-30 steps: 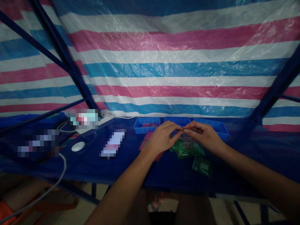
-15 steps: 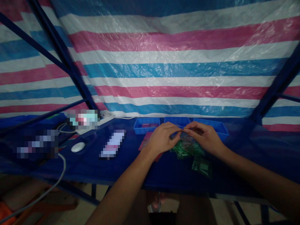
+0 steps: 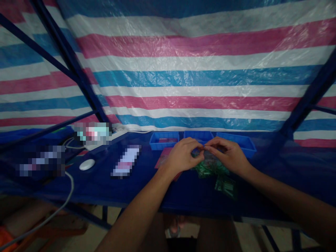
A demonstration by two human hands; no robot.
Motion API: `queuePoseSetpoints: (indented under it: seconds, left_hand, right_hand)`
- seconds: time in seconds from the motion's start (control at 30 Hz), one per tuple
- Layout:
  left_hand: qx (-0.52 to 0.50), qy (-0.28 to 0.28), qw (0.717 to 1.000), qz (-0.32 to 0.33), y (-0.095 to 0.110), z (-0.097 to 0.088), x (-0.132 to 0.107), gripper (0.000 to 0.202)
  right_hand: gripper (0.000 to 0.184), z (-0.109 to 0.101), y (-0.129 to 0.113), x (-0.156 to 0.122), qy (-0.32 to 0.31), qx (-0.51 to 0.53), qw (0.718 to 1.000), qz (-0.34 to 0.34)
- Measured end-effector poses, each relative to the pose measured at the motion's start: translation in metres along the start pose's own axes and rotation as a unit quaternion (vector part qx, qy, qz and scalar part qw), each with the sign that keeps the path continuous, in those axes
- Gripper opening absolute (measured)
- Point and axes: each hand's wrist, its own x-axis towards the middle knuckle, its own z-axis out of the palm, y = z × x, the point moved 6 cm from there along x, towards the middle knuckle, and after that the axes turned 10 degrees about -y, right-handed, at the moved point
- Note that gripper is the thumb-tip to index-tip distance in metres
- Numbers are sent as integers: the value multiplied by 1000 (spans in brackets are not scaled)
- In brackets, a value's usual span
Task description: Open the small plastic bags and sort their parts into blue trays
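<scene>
My left hand (image 3: 185, 154) and my right hand (image 3: 229, 154) meet fingertip to fingertip above the blue table, each closed in a pinch. Whatever they pinch is too small and dim to name. Right below the fingers lies a heap of green shiny plastic packets (image 3: 206, 170), with some clear plastic among them. One more green packet (image 3: 226, 186) rests apart from the heap, nearer the front edge. Pink-red flat packets (image 3: 163, 157) lie beside my left hand, which partly covers them.
Three blue bins stand along the back: a left one (image 3: 164, 140) with something pink inside, a middle one (image 3: 198, 135) and a right one (image 3: 243, 144). Leftward lie a blurred phone-like device (image 3: 126, 161), a white round object (image 3: 87, 165), a power strip (image 3: 105, 140) and a cable (image 3: 72, 183).
My fingertips have shifted very slightly, with the hands still together over the green packets. Nothing else has visibly moved.
</scene>
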Motion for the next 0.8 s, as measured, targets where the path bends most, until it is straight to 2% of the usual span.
queuePoseSetpoints:
  seconds: [0.13, 0.27, 0.47, 0.63, 0.8]
  left_hand:
    - [10, 2, 1000, -20, 2, -3, 0, 6]
    - [15, -22, 1000, 0, 8, -2, 1, 7]
    - [8, -58, 997, 41, 13, 6, 2, 6]
    - [-12, -49, 998, 38, 12, 9, 2, 7]
    - [-10, -24, 999, 41, 11, 4, 1, 9]
  right_hand:
    - [14, 6, -3, -1, -20, 24, 999, -9]
    - [8, 10, -4, -2, -31, 36, 999, -18]
    - [21, 13, -4, -5, -48, 24, 998, -27]
    - [22, 11, -5, -6, -39, 9, 999, -27]
    - [20, 10, -5, -4, -28, -9, 999, -42]
